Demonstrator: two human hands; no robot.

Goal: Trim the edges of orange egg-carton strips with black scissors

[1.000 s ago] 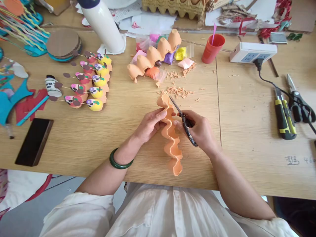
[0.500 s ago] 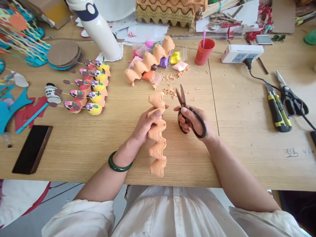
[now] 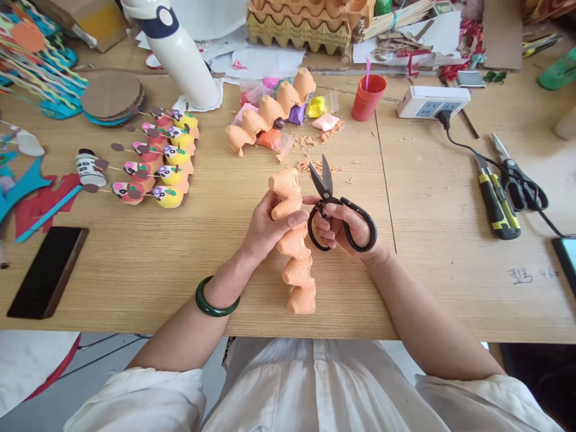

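Note:
My left hand (image 3: 274, 225) grips an orange egg carton strip (image 3: 297, 270) near its far end, thumb across one cup. The strip is a row of several cups, running toward the table's front edge and a little tilted. In my right hand (image 3: 344, 228) is a pair of black-handled scissors (image 3: 326, 186), blades apart and pointing away from me. Its index fingertip reaches close to the strip; I cannot tell if it touches. Beyond the hands lie orange paper trimmings (image 3: 310, 168). A second orange egg carton strip (image 3: 270, 111) rests on bags of coloured clay.
Painted egg carton cups (image 3: 168, 159) stand left, near a phone (image 3: 47, 273) and a white bottle (image 3: 180, 60). A red cup (image 3: 368, 99) and power strip (image 3: 432, 101) are behind. At right lie a utility knife (image 3: 497, 201) and other scissors (image 3: 517, 174). Stacked egg trays (image 3: 299, 36) sit farther back.
My left hand has turned the egg carton strip, its near end swinging right and more of the cups' outsides showing. The scissors have come closer to the strip, blades wider apart.

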